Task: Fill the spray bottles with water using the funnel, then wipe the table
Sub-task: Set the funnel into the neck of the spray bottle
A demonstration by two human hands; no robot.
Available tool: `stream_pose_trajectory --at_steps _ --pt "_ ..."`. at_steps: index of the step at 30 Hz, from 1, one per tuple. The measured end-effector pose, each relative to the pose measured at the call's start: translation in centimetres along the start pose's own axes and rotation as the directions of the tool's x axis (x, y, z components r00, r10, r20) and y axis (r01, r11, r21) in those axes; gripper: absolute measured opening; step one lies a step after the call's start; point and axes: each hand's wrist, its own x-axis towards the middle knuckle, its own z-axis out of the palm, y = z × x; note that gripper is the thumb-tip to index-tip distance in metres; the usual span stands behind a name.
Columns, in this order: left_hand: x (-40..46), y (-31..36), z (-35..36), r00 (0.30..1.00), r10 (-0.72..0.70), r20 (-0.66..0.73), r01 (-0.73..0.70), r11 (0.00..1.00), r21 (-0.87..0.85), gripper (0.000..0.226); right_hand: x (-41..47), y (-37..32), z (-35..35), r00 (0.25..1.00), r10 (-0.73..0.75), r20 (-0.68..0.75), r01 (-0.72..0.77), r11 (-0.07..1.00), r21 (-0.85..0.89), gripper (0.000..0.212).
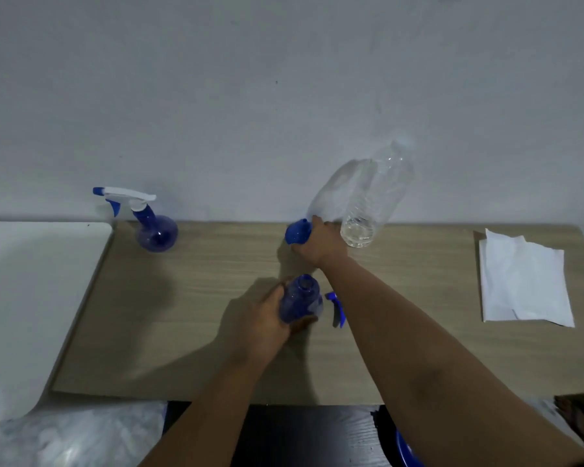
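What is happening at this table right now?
A person is preparing to fill spray bottles. The left hand grips an open blue spray bottle standing on the wooden table; its trigger head lies beside it. The right hand reaches to the blue funnel, near a clear water bottle. Another spray bottle stands capped at the back left.

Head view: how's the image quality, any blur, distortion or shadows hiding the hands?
Head view: dim and soft overall; wide-angle bending curves the light wooden table edges. The clear plastic water bottle smears into the grey wall. Dark shadows fall left of the left hand, holding the uncapped blue spray bottle, and the right hand, on the blue plastic funnel; both stay visible.
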Motion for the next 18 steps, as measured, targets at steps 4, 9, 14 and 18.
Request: stream_pose_trajectory --at_steps 4,9,14,18 --pt "0.5 -0.3 0.1 0.999 -0.039 0.017 0.040 0.999 -0.033 0.075 1.6 -0.1 1.5 0.999 -0.020 -0.041 0.016 0.996 -0.084 0.077" --pt "0.9 -0.7 0.3 0.997 -0.068 0.034 0.070 0.996 -0.058 0.082 0.8 -0.2 1.6 0.998 -0.034 -0.047 0.028 0.992 -0.120 0.067" --pt "0.0 0.0 0.0 0.999 -0.026 0.025 0.029 0.992 -0.126 0.071 -0.8 0.1 -0.6 1.000 -0.024 0.018 0.025 1.000 -0.015 0.075" --pt "-1.1 1.1 0.2 1.000 -0.004 0.014 0.005 0.991 -0.136 0.063 -2.6 0.3 -3.2 0.997 -0.065 0.043 0.055 0.978 0.202 0.096"
